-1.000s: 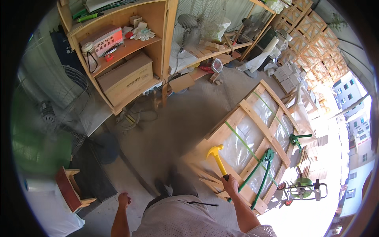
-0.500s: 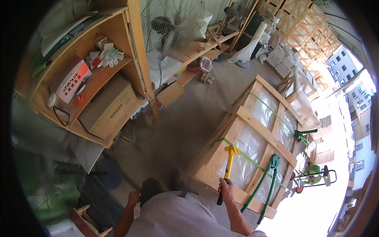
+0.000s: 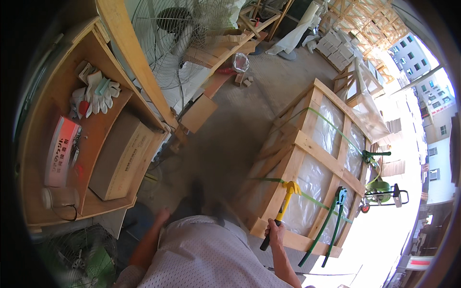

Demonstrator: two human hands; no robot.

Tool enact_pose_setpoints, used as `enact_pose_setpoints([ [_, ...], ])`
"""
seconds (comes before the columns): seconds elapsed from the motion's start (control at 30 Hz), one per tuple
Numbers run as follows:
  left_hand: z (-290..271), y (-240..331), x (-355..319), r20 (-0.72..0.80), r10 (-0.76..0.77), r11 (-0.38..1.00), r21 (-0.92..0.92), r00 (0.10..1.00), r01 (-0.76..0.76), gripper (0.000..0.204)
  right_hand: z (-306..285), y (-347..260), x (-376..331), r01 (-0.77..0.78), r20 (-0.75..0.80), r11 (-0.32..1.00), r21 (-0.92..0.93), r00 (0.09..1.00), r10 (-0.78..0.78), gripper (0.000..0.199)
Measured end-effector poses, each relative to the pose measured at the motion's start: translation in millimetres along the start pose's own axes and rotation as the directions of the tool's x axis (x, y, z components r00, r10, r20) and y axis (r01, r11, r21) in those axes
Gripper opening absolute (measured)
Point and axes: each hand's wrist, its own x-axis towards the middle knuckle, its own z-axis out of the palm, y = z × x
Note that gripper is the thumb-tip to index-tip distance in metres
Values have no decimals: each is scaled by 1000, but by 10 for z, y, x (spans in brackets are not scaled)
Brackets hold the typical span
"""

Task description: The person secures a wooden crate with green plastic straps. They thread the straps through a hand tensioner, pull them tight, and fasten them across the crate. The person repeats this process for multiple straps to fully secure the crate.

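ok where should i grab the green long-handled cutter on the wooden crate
Grip the green long-handled cutter by the lower ends of its two spread handles, coming from your own side: they jut past the near edge of the slatted wooden crate, so there's probably room to wrap around. Your right hand holds the black-gripped yellow hammer.

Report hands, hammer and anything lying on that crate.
Right hand gripping yellow hammer by its handle. Left hand blurred, grip unclear. Long-handled green tool lying on wooden crate.
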Motion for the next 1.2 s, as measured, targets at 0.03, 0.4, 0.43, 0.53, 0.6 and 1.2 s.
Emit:
enact_pose_setpoints([
  [0.03,-101,121,76,51,-64,996,-67,997,67,44,67,-12,-55,-23,-23,999,40,999,24,22],
  [0.4,-644,1357,998,141,33,999,-27,989,-29,40,782,-553,-190,-24,22,999,27,999,24,22],
  [0.43,-639,1473,1057,132,82,997,-26,988,-79,39,857,-631,-73,-30,79,999,42,996,27,23],
  [0.53,-601,1781,1250,138,121,993,-19,983,-120,36,1063,-984,366,-116,192,993,9,975,112,25],
  [0.6,-576,1973,1442,148,118,993,3,982,-119,32,1214,-1321,653,-194,301,981,8,936,183,26],
  [1.2,-166,4412,2046,6,156,933,327,988,-150,34,2412,-2292,4678,-92,513,852,-516,763,393,22],
])
